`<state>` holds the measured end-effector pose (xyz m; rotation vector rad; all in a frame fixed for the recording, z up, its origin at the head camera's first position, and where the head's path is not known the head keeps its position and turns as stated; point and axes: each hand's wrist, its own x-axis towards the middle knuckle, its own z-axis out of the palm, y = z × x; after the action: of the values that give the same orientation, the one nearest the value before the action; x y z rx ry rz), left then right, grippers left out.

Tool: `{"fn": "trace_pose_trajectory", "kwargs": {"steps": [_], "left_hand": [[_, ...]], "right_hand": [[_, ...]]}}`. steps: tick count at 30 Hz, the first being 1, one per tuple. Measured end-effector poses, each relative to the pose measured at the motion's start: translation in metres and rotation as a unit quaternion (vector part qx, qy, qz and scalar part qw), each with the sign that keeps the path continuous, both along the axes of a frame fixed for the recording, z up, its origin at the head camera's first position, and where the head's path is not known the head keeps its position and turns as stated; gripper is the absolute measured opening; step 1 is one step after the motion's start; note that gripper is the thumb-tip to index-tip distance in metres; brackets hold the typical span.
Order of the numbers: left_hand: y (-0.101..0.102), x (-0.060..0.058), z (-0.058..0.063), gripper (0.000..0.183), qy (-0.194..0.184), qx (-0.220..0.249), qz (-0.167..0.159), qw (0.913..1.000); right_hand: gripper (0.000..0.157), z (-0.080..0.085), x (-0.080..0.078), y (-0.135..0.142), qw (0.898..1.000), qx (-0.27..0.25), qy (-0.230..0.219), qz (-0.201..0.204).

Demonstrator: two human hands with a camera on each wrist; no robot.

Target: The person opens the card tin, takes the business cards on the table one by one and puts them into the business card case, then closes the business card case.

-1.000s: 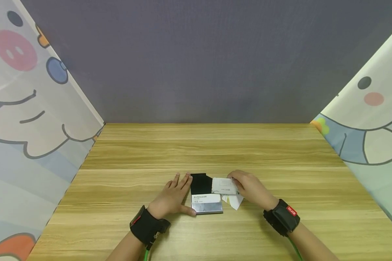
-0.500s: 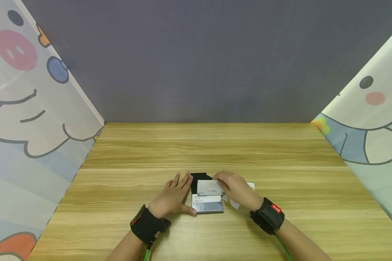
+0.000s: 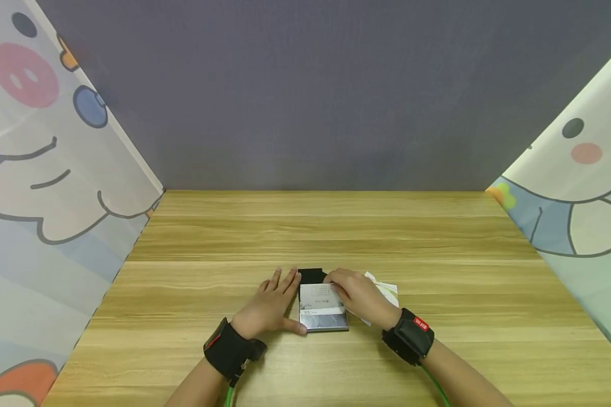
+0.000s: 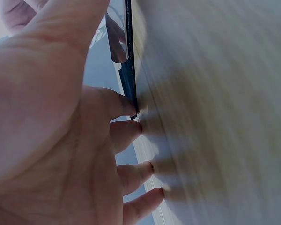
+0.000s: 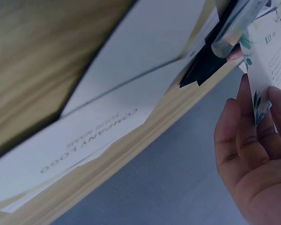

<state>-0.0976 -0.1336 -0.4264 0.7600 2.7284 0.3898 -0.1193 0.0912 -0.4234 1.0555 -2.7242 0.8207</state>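
A business card case (image 3: 325, 323) with a shiny metal pocket and a black flap (image 3: 310, 276) lies unfolded on the table. My left hand (image 3: 266, 311) rests with spread fingers along its left side; the left wrist view shows fingertips touching the tabletop and the case's edge (image 4: 129, 70). In my right hand (image 3: 365, 298) is a white business card (image 3: 318, 293), pinched by thumb and fingers at its right end. The card is over the case, its lower edge near the pocket's mouth. In the right wrist view, the card (image 5: 267, 56) shows green leaf prints.
Several loose business cards (image 3: 388, 292) lie right of the case, partly under my right hand. Printed lettering shows on one card (image 5: 103, 131) in the right wrist view. A grey panel (image 3: 315, 102) stands behind the wooden table (image 3: 315, 232).
My right hand has carried the business card leftward from beside the case to over it, lining it up with the pocket. More loose cards show on the right. The left hand stays put.
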Motion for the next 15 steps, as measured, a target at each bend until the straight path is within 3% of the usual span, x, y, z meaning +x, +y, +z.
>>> {"fn": "trace_pose_trajectory", "kwargs": {"steps": [15], "left_hand": [[-0.0012, -0.0023, -0.0037, 0.110, -0.003, -0.001, 0.001, 1.0000]], "right_hand": [[0.019, -0.0056, 0.0014, -0.0016, 0.999, 0.024, -0.030, 0.018]]}}
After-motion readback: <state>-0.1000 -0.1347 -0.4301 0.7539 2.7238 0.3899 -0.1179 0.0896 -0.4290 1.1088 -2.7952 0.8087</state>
